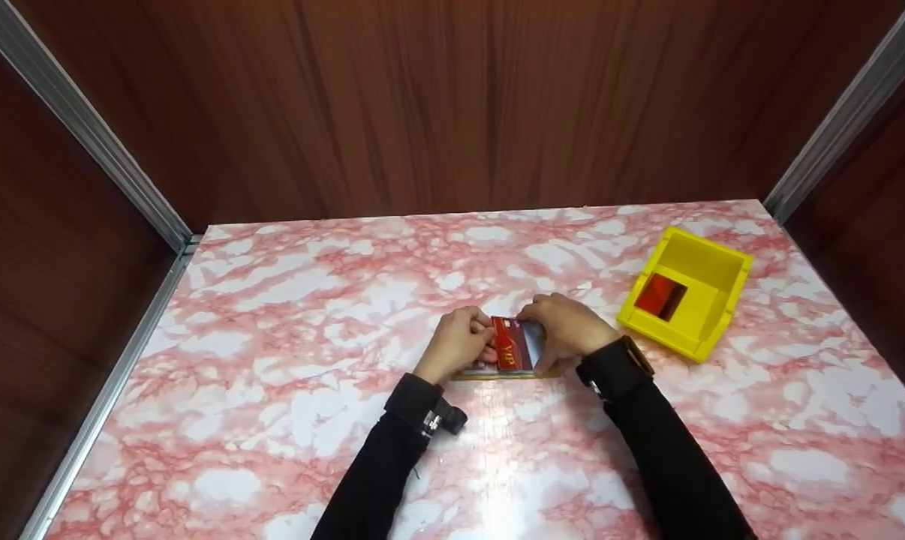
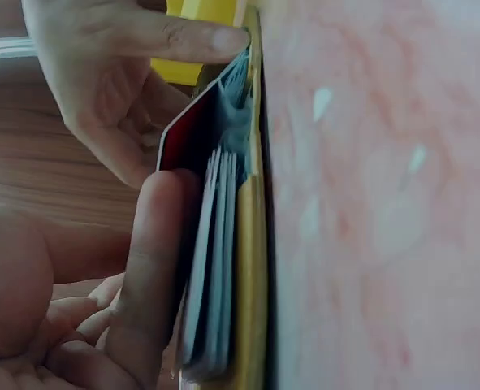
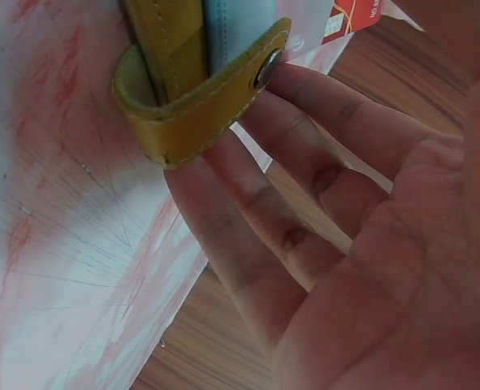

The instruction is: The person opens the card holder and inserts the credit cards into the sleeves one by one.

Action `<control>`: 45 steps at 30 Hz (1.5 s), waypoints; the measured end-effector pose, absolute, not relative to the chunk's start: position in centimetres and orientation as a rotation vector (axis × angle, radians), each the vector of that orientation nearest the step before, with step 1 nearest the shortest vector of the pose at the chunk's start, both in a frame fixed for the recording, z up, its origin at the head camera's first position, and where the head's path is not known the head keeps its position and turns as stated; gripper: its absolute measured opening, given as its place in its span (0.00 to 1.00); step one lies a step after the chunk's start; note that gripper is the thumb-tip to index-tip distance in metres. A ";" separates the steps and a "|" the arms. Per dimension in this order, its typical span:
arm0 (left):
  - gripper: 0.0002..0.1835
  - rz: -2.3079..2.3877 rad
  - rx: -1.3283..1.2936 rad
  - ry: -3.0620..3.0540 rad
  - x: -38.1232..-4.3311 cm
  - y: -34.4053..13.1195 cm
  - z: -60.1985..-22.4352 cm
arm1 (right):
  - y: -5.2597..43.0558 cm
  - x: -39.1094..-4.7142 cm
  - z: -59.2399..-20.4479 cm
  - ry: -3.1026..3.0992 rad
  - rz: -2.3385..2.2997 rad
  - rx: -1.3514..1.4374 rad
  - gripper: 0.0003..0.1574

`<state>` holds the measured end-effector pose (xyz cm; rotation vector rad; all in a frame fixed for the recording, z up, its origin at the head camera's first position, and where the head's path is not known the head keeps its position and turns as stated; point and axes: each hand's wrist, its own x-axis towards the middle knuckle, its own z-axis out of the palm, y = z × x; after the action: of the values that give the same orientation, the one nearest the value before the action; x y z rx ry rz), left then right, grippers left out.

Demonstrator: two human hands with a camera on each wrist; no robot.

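Observation:
A yellow leather card holder (image 2: 250,244) with clear sleeves lies spread on the table. A red VIP card (image 1: 508,346) lies across its sleeves, partly under clear plastic. My left hand (image 1: 460,341) pinches the card's left edge, one finger (image 2: 154,236) along the edge in the left wrist view. My right hand (image 1: 569,330) grips the holder's right end, thumb at the near edge and fingers at the far edge. The right wrist view has its fingers (image 3: 248,211) beside a yellow strap (image 3: 199,122) with a metal snap. Several cards or sleeves (image 2: 211,268) stack under the left hand.
A yellow plastic bin (image 1: 704,300) stands at the right of the table, with a red-and-dark card (image 1: 659,296) inside. The pink-and-white marbled table (image 1: 272,360) is bounded by brown wood-grain panels (image 1: 452,105) at the back and sides.

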<state>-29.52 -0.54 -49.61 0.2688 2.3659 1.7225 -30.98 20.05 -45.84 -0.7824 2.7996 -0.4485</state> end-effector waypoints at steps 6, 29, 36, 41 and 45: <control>0.05 1.714 0.294 2.420 -29.6 -0.6 -49.8 | 20.2 -31.1 -45.7 2.808 -0.430 -0.790 0.52; 0.11 1.038 0.673 2.742 -29.5 -1.4 -49.3 | 20.3 -30.9 -45.7 2.802 -0.457 -0.841 0.45; 0.15 1.125 0.680 2.600 -29.8 -2.1 -49.3 | 20.0 -30.7 -45.5 2.801 -0.479 -0.821 0.49; 0.20 1.203 0.704 2.478 -29.8 -2.5 -49.1 | 19.9 -30.7 -45.5 2.803 -0.511 -0.792 0.46; 0.24 1.205 0.699 2.418 -29.7 -2.5 -48.8 | 19.9 -30.8 -45.6 2.813 -0.509 -0.746 0.43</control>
<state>-29.72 -2.52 -48.79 0.6989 2.4185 1.2050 -30.79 19.86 -45.56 -0.7461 2.8125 -0.5087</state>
